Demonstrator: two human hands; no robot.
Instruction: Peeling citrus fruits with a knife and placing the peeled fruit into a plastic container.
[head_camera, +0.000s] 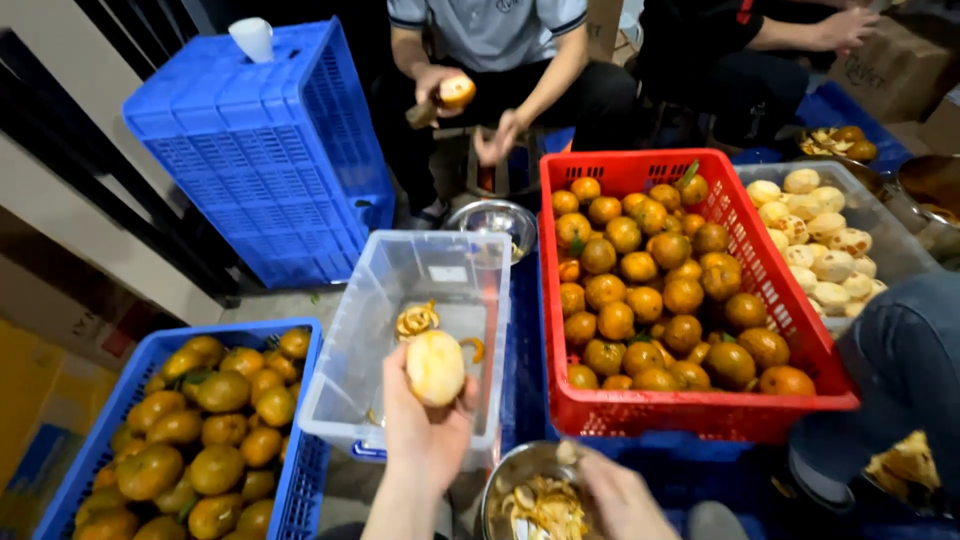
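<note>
Head view. The landmark is the clear plastic bin (405, 335) at centre. The left hand (425, 425) is raised over the near edge of this bin, fingers curled up around a peeled citrus fruit (436, 367). The fruit sits at the fingertips, above the palm, pale and fully stripped of rind on the side that shows. It is roughly round, so no long axis can be stated. The hold is a loose cup closed about the fruit's lower half.

The right hand (610, 495) lies to the right of the bin's near corner, low in the frame, over a steel bowl (530, 495) that carries peel scraps. Its fingers are partly bent; whether it holds a small piece of peel or a tool cannot be told. The left hand is the nearer one to the bin; the right hand is nearer the bowl.

Inside the bin, beyond the held fruit, lies a curl of orange peel (416, 320).

Right of the bin stands a red crate (640, 175) of unpeeled fruit, and beyond that a grey tub (870, 215) of peeled ones. Left of the bin, near, is a blue crate (150, 350) of greenish-orange fruit; left and farther stands an upturned blue crate (260, 150).

Beyond the bin a seated person's hand (435, 90) holds a fruit being peeled.
</note>
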